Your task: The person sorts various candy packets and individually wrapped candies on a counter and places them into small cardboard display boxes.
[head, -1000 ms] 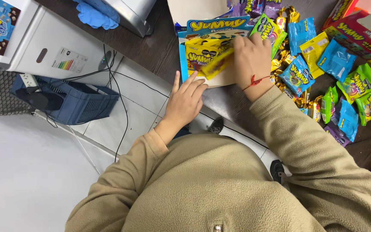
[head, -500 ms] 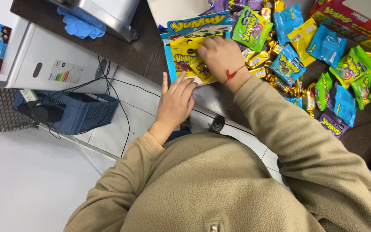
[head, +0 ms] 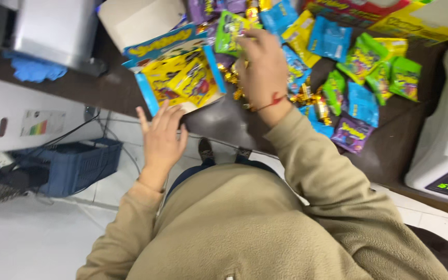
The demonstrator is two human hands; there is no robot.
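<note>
A flat blue and yellow candy carton lies at the near edge of the dark table, part of it hanging over. My left hand is under its near edge with spread fingers touching it. My right hand, with a red thread at the wrist, rests over the heap of small candy packets in green, blue, yellow and purple, fingers curled on a green packet. Gold-wrapped sweets lie beside that wrist.
A white weighing scale stands at the right. A grey machine and a blue glove are at the back left. A blue crate with cables sits on the tiled floor. Red and yellow boxes lie at the back.
The view shifted, so the table appears further right. My right hand left the carton and moved right onto the packets. My left hand stays at the carton's near edge.
</note>
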